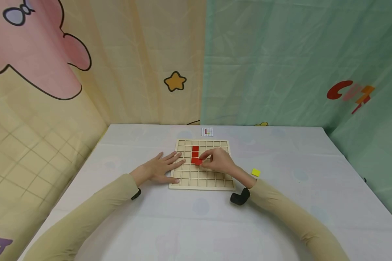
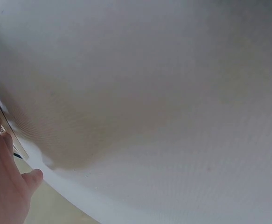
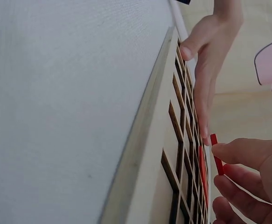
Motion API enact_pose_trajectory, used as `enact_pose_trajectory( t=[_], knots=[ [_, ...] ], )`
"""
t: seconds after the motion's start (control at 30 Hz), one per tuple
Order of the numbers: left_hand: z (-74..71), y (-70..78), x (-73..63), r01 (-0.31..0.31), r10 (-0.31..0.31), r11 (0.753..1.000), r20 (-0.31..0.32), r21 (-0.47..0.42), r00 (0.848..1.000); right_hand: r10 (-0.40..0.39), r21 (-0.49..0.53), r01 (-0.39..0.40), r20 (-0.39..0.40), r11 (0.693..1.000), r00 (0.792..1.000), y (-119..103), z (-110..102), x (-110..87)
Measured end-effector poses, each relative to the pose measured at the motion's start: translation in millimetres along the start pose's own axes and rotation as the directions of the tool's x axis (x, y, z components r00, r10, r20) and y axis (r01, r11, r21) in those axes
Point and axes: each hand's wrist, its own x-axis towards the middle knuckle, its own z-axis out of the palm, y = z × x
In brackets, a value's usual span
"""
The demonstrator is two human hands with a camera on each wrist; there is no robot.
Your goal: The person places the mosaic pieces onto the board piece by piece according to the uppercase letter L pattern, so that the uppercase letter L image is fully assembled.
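Yellow patterned cloth [image 1: 143, 43] hangs on the left and behind, meeting green cloth [image 1: 268, 54] that covers the rest of the back and the right side. Between them spreads a pale tabletop [image 1: 196, 221] with faint blotches of colour. Two beige sleeves [image 1: 94, 206] reach over it from the near side.

Near the middle of the tabletop lies a light wooden grid board [image 1: 200, 188], divided by raised strips into square cells. Beside its left edge is the person's left hand [image 1: 160, 168], fingers straight and spread, with their tips and the thumb over the board's left-hand cells. Above the board is the right hand [image 1: 219, 160], its thumb and fingers pinching a small red tile. A black object [image 1: 240, 197] sits at the right wrist.

Beyond the board's far edge lies a small printed card [image 1: 207, 132] showing a grid. To the right, off the board and near the right forearm, is a yellow tile [image 1: 256, 172].

Red tiles [image 1: 195, 148] fill a short column of cells left of the board's centre. The held red tile [image 3: 219, 165] stands on edge between the fingers, raised clear of the board, near the column's lower end.
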Motion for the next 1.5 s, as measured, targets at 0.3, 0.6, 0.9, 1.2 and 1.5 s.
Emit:
enact_pose_trajectory(
  t=[0.3,0.6,0.9,1.2,1.5],
  knots=[
    [-1.0,0.1,1.0,-0.017,0.017,1.0,-0.011,0.0,1.0,0.022,-0.043,-0.019,0.07,0.999,0.997,-3,11,3.3],
    [0.8,-0.8,1.7,-0.013,0.014,1.0,-0.018,0.008,1.0,0.034,-0.043,-0.031,0.084,0.999,0.996,-5,13,3.5],
    [0.7,-1.0,1.4,-0.011,0.011,1.0,-0.015,0.0,1.0,0.016,-0.034,-0.012,0.092,0.999,0.996,-5,15,4.4],
    [0.4,-1.0,-0.4,-0.017,0.017,1.0,-0.014,-0.009,1.0,0.014,-0.038,-0.01,0.091,0.999,0.996,-4,14,3.7],
    [-1.1,0.0,-2.9,-0.019,0.019,1.0,-0.018,-0.004,1.0,0.037,-0.022,-0.036,0.045,0.999,0.998,1,-5,-2.5]
  ],
)
